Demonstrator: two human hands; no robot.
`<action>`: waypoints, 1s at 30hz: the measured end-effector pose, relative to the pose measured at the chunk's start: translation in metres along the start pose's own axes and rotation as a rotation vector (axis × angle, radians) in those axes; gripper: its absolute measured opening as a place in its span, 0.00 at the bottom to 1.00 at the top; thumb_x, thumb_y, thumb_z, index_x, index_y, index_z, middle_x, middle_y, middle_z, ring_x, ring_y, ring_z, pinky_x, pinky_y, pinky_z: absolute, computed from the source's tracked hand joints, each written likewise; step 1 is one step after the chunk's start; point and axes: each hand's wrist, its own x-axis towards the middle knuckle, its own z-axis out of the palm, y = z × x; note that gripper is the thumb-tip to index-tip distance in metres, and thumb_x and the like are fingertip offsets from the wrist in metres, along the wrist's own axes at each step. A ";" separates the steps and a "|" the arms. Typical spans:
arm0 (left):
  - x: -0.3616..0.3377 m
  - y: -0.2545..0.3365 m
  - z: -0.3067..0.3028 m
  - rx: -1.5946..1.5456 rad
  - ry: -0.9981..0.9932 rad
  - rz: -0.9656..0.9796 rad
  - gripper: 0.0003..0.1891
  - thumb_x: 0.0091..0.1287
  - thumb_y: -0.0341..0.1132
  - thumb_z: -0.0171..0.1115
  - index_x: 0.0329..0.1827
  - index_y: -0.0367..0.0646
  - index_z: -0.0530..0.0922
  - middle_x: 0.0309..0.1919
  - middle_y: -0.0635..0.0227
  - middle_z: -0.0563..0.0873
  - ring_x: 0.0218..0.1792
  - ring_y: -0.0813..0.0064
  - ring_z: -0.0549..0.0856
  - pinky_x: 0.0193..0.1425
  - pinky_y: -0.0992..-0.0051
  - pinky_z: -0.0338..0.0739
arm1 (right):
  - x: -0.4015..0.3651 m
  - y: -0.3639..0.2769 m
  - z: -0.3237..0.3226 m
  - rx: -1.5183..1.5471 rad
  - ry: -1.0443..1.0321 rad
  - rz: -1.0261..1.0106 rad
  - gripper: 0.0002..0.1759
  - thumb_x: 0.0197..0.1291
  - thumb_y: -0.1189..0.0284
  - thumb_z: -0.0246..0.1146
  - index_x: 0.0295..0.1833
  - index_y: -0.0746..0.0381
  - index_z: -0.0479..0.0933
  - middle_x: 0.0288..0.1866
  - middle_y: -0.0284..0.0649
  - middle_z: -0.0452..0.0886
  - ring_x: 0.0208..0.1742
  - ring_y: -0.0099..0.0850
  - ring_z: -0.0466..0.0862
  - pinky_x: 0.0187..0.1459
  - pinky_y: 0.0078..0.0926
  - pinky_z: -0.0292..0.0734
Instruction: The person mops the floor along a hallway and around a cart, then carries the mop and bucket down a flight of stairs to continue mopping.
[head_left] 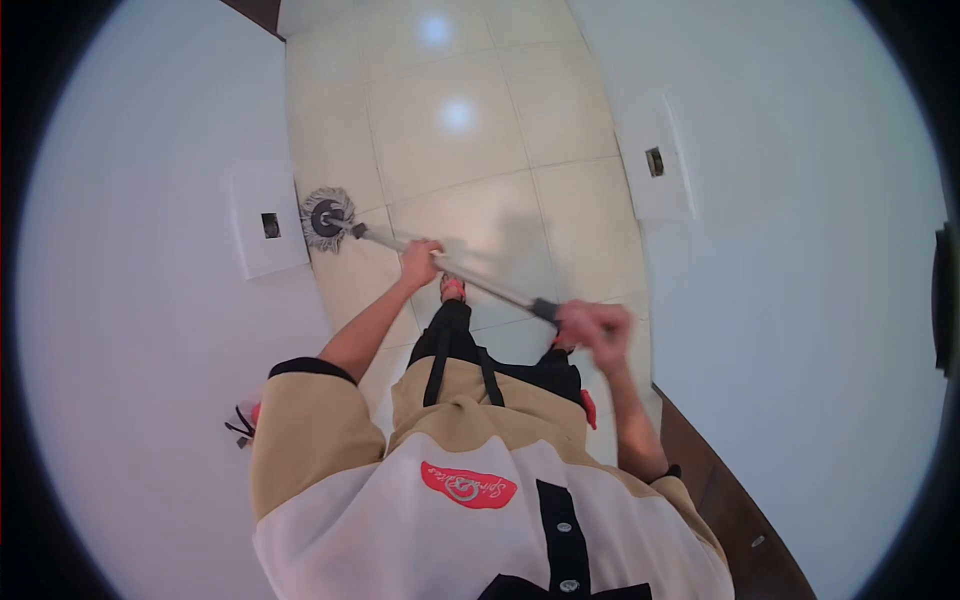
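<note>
the left hand (420, 262) is wrapping its fingers around the middle of the mop (485, 283) pole. the right hand (592, 325), blurred, is closing its fingers on the dark grip at the pole's upper end. the mop head (328, 217) is lying well beyond the left fingers, resting on the pale tiled floor (470, 120) just beside a white wall (150, 250). a red shoe (452, 289) is showing just below the left fingers, under the pole. a second white wall (800, 250) is standing beyond the right fingers.
</note>
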 end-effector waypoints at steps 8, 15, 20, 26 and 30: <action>0.012 0.458 0.120 -0.277 -0.287 0.467 0.12 0.40 0.36 0.65 0.25 0.42 0.75 0.27 0.59 0.78 0.36 0.58 0.77 0.37 0.59 0.72 | -0.156 -0.266 -0.223 -0.527 0.584 -0.206 0.16 0.52 0.71 0.45 0.13 0.60 0.58 0.07 0.34 0.58 0.11 0.24 0.60 0.31 0.33 0.67; 0.037 0.487 0.130 -0.477 -0.192 0.559 0.12 0.46 0.39 0.64 0.27 0.44 0.73 0.30 0.65 0.77 0.38 0.63 0.75 0.37 0.63 0.70 | -0.119 -0.285 -0.201 -0.438 0.838 -0.330 0.19 0.55 0.73 0.43 0.12 0.53 0.51 0.06 0.29 0.49 0.10 0.21 0.54 0.29 0.26 0.61; -0.031 0.338 0.076 -0.519 -0.028 0.438 0.14 0.45 0.36 0.65 0.31 0.44 0.70 0.29 0.65 0.75 0.34 0.63 0.75 0.34 0.65 0.70 | -0.099 -0.244 -0.206 -0.281 0.633 -0.244 0.18 0.60 0.65 0.41 0.16 0.55 0.58 0.07 0.31 0.57 0.14 0.24 0.62 0.32 0.29 0.63; -0.118 0.030 0.027 -0.181 -0.086 -0.092 0.16 0.39 0.27 0.64 0.34 0.47 0.76 0.37 0.63 0.78 0.43 0.61 0.76 0.48 0.68 0.70 | -0.080 -0.045 -0.006 0.002 0.086 0.209 0.10 0.52 0.74 0.55 0.23 0.66 0.75 0.17 0.35 0.73 0.15 0.18 0.68 0.17 0.15 0.61; -0.141 -0.018 0.055 0.182 -0.028 -0.076 0.12 0.38 0.32 0.67 0.29 0.50 0.78 0.32 0.61 0.77 0.41 0.60 0.75 0.43 0.64 0.71 | -0.123 -0.009 0.005 0.047 -0.048 0.160 0.10 0.52 0.75 0.54 0.21 0.67 0.72 0.14 0.34 0.71 0.15 0.18 0.67 0.17 0.17 0.61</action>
